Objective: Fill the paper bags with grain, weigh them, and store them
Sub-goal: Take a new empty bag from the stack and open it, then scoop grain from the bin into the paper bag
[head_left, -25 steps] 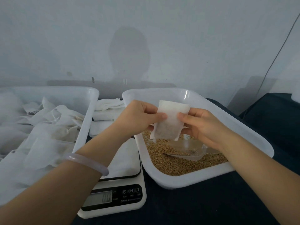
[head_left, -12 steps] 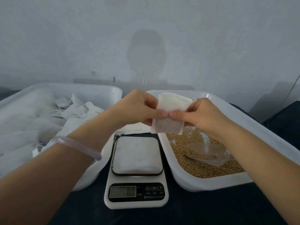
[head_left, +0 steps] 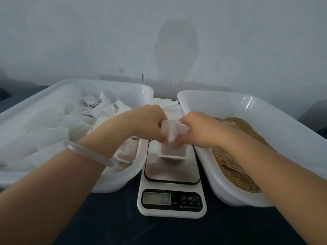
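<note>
Packing workstation, digital scale (head_left: 172,175) between tub of paper bags (head_left: 115,183) and tub of grain (head_left: 274,117), dark tabletop (head_left: 115,218), bare wall (head_left: 88,41).

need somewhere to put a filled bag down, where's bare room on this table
Bare dark tabletop lies before the bag tray, and right of the scale before the grain tray. Crowded between the trays: scale, left hand, right hand, paper bag.

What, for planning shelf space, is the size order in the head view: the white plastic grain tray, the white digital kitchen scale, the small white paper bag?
1. white plastic grain tray
2. white digital kitchen scale
3. small white paper bag, clearly smallest
</note>
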Demonstrator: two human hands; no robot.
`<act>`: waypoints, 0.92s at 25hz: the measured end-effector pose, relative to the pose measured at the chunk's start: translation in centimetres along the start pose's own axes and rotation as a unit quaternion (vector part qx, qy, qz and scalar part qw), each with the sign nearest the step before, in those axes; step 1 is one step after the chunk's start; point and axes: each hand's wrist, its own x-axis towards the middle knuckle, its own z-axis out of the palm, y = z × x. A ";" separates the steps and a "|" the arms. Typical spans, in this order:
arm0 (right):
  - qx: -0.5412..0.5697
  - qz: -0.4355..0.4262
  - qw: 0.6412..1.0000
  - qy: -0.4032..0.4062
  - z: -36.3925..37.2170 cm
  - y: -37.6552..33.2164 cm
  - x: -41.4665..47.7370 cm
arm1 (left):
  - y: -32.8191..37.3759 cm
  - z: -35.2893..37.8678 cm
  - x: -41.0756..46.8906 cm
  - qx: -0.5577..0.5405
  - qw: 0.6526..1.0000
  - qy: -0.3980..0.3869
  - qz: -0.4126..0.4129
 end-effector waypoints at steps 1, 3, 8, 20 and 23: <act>-0.015 0.001 1.000 -0.011 0.2 0.0 0.1 | 0.1 0.3 0.1 0.022 1.000 -0.007 0.001; -0.055 0.008 0.998 -0.025 0.5 0.0 0.1 | 0.4 0.7 0.4 0.055 0.998 -0.011 -0.007; -0.130 0.004 0.991 -0.026 1.7 -0.3 0.0 | 0.8 1.8 0.9 0.125 0.992 -0.016 -0.007; -0.100 0.015 0.995 -0.018 2.0 0.1 0.3 | 0.5 2.2 0.7 0.101 0.994 -0.032 -0.005; -0.094 0.018 0.995 -0.014 2.0 -0.1 0.1 | 0.5 2.3 0.5 0.106 0.994 -0.030 -0.004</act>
